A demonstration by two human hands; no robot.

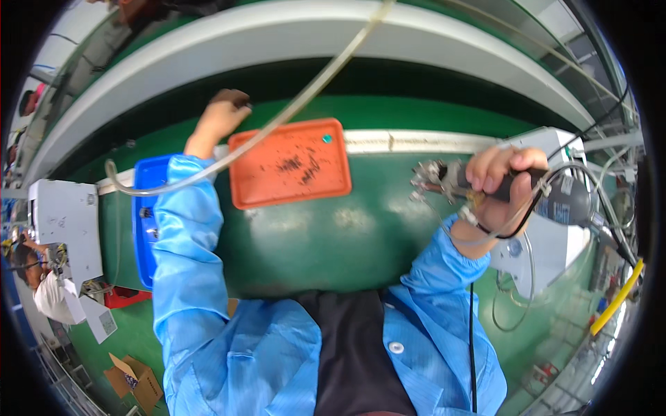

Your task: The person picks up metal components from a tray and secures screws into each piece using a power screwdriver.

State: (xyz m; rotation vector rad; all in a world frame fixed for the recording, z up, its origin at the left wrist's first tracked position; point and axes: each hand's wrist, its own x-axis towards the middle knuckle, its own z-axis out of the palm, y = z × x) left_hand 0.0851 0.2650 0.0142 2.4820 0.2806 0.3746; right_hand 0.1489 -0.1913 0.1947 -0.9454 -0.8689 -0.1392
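My right hand point(503, 184) is wrapped round the dark, cylindrical body of a power screwdriver point(565, 201), held roughly level on the right. A metal head point(433, 182) with several small fittings points left from it, and a thin clear tube and a black cable run along the tool. Up at the far left, my left hand point(220, 121) is closed on a small dark brown object point(232, 97) whose kind I cannot make out. It is beyond the upper left corner of an orange tray point(239, 187), which holds a scatter of tiny black parts and one small teal piece point(327, 139).
Under my left forearm lies a blue tray point(143, 260) with a few small parts. A clear hose point(298, 104) arches over the orange tray. White machine housings point(66, 218) flank the green bench. A person point(52, 298) is at far left, near an open cardboard box point(139, 385).
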